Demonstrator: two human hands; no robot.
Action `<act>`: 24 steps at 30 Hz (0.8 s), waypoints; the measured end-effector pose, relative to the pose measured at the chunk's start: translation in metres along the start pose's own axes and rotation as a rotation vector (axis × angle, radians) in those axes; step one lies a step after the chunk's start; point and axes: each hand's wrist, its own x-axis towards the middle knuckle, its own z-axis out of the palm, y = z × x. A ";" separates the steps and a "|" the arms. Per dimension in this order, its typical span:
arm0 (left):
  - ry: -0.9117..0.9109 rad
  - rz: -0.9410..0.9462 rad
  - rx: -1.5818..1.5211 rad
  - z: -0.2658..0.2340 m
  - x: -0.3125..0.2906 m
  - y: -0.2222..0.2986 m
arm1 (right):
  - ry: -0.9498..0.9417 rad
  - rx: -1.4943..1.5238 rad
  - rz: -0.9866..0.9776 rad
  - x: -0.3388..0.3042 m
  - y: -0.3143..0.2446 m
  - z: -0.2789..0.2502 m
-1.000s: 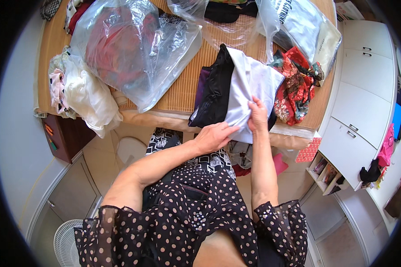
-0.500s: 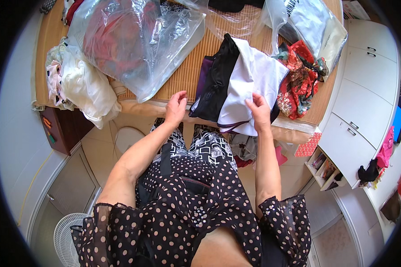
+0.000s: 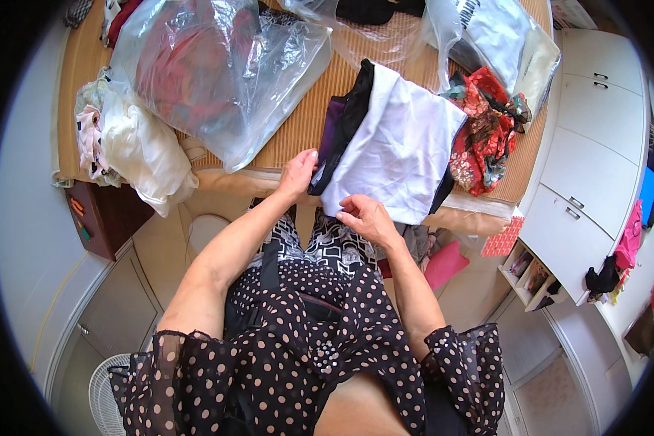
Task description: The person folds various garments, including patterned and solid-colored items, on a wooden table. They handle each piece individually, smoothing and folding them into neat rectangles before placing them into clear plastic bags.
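A white folded garment (image 3: 407,142) lies over a black garment (image 3: 350,120) near the table's front edge, with a purple strip showing at the left. My left hand (image 3: 299,173) rests beside the pile's left edge, fingers loosely curved and apart, fingertips close to the dark cloth. At the front left corner of the white layer, my right hand (image 3: 368,218) has its thumb and fingers closed on the hem. The hand itself hides part of that hem. Right of the pile sits a crumpled red floral cloth (image 3: 481,145).
The striped mat-topped table (image 3: 287,138) carries a large clear plastic bag (image 3: 225,94) with red cloth inside. White clothing (image 3: 134,142) hangs over the front left edge. Bagged pale clothing (image 3: 494,43) lies at the back right. White cabinets (image 3: 588,167) stand on the right.
My right hand has moved left and nearer to me, to the front left corner. The white layer now spreads over more of the black garment. My left hand has shifted slightly right.
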 end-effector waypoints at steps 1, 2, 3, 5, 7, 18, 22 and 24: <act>0.041 0.126 0.160 -0.003 0.016 -0.018 | 0.036 0.055 0.026 0.002 -0.005 -0.001; 0.080 0.113 0.160 0.004 0.005 0.021 | 0.150 0.052 0.050 0.003 -0.007 -0.002; 0.098 0.146 0.130 0.010 0.010 0.030 | 0.255 0.130 0.065 0.009 0.001 -0.004; 0.146 0.221 0.160 0.020 0.024 0.045 | 0.423 0.246 0.074 0.020 0.014 -0.013; 0.201 0.306 0.294 0.030 0.036 0.059 | 0.434 0.425 0.132 0.027 0.020 -0.024; 0.053 0.689 0.731 0.078 0.007 0.077 | 0.495 1.237 0.046 0.041 0.005 -0.034; 0.033 1.090 1.011 0.093 -0.021 0.075 | 0.608 1.363 -0.091 0.042 0.017 -0.023; -0.044 1.186 0.978 0.099 -0.026 0.064 | 0.554 1.706 0.040 0.051 0.064 -0.019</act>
